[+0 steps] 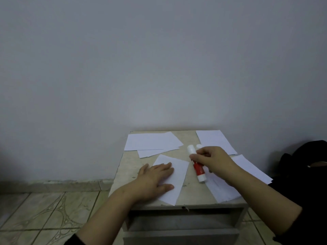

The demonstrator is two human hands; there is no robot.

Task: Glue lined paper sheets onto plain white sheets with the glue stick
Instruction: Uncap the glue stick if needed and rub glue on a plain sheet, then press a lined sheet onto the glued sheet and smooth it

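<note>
A small white sheet lies near the front of the little table. My left hand rests flat on it with straight fingers. To its right a red and white glue stick lies on the table top, its white end pointing away. My right hand curls its fingers round the upper part of the glue stick. A second white cylinder, perhaps a cap, shows just behind my fingers. A lined sheet lies under my right forearm.
Stacked white sheets lie at the table's back left, another sheet at the back right, more at the right edge. A dark bag sits on the right. An open drawer is below. The wall stands close behind.
</note>
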